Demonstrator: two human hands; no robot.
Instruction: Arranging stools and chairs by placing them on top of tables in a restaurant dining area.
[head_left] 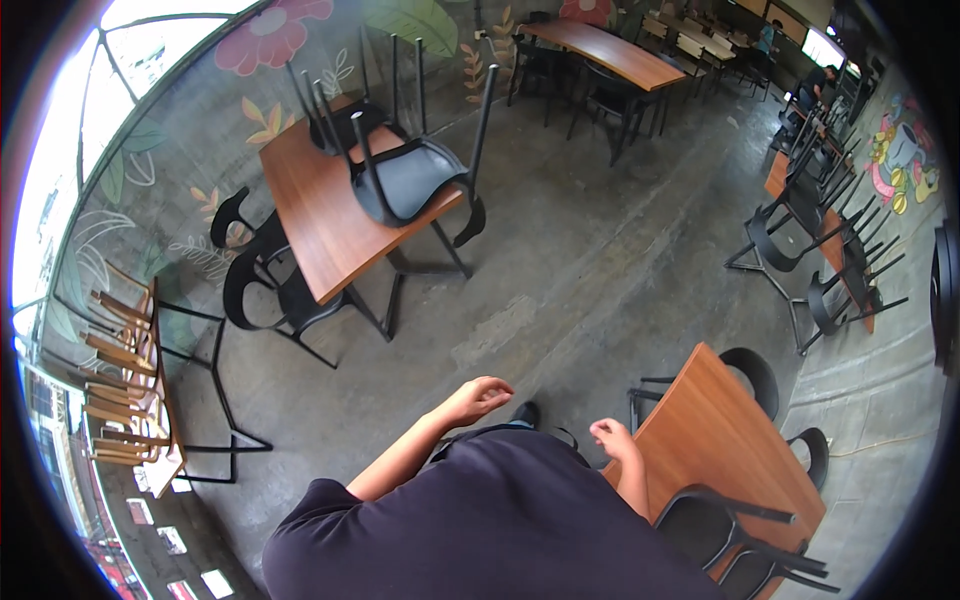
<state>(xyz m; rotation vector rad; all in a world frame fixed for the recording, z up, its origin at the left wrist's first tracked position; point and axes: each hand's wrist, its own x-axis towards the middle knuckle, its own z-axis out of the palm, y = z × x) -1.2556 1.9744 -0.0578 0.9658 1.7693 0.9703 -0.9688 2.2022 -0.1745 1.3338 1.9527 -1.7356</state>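
Observation:
My left hand hangs in front of my body above the grey floor, its fingers loosely bent and nothing seen in them. My right hand is raised beside the near edge of a wooden table on the right; its fingers are slightly curled and hold nothing I can see. Upturned black chairs rest on that table's near end. Ahead on the left, another wooden table carries two upturned chairs; the nearer one has its legs pointing up.
Black chairs stand at the left table's side. Stacked chairs and tables line the right wall. A long table is farther back. Upturned wooden chairs sit at far left. A person bends at far right.

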